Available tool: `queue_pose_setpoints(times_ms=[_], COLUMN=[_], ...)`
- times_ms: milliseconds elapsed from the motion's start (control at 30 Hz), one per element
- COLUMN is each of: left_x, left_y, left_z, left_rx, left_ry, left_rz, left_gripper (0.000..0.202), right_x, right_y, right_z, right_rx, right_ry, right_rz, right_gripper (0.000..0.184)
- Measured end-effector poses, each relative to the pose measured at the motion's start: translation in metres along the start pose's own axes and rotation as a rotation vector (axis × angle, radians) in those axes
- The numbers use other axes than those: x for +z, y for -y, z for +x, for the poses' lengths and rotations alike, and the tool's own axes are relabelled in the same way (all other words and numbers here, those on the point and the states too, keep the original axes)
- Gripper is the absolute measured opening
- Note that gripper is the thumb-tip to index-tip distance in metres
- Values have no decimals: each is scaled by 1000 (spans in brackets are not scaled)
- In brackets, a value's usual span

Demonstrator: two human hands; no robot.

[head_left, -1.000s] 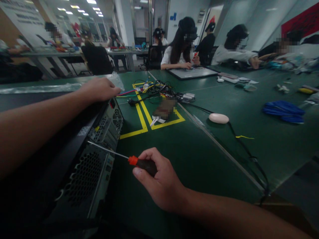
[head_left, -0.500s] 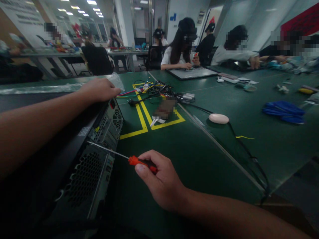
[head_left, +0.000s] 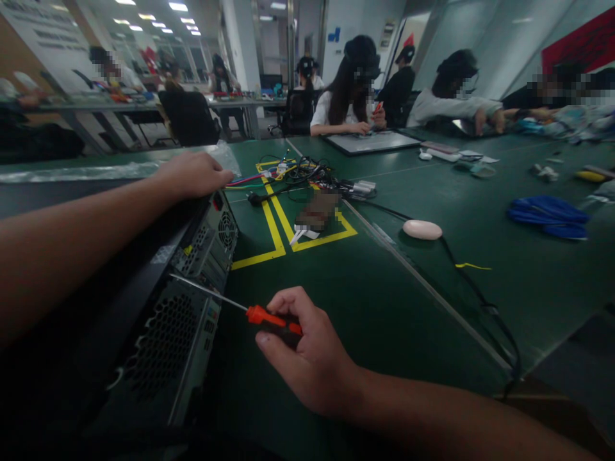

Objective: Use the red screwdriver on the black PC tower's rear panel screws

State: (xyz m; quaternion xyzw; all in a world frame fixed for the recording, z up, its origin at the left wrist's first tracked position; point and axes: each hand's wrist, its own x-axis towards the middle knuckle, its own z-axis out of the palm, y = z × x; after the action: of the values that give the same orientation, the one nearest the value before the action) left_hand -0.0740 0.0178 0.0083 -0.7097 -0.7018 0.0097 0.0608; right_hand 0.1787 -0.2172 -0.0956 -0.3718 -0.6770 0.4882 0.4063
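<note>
A black computer case (head_left: 110, 250) lies at my left, its metal back panel with a round-hole grille (head_left: 161, 339) and a small fan vent (head_left: 227, 228) facing right. My left hand (head_left: 192, 174) rests over the case's far corner; most of its fingers are hidden past the edge. In my right hand (head_left: 312, 358) is an orange-and-black screwdriver (head_left: 273, 320), the handle lying between thumb and fingers in a loose grip. The long shaft points left, and its tip meets the back panel near the upper edge, above the grille.
Tangled cables (head_left: 312, 169) and a dark blurred item (head_left: 319, 211) lie by yellow tape (head_left: 271, 221) on the green table (head_left: 384, 307). A pale oval object (head_left: 421, 230), a black cord (head_left: 473, 291) and blue cloth (head_left: 548, 216) are at right. Several people sit beyond.
My right thumb and fingers have spread a little on the screwdriver handle, which shows a different side, as if turned. The tip and my left hand stay where they were.
</note>
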Motion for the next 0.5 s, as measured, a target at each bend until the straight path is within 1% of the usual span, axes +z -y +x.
queue_pose_setpoints(times_ms=[167,367,500], left_x=[0,3,3], left_y=[-1,3,3], left_z=[-1,2,2], left_rx=[4,19,19], left_ry=[1,-4,-10], left_rz=[10,-26,-5], left_gripper=[67,69,70], right_x=[-1,0,0], right_y=[1,0,-1], right_z=[1,2,3], right_rx=[33,22,16], right_ry=[27,19,11], right_rz=[-21,-9,6], right_gripper=[12,12,13])
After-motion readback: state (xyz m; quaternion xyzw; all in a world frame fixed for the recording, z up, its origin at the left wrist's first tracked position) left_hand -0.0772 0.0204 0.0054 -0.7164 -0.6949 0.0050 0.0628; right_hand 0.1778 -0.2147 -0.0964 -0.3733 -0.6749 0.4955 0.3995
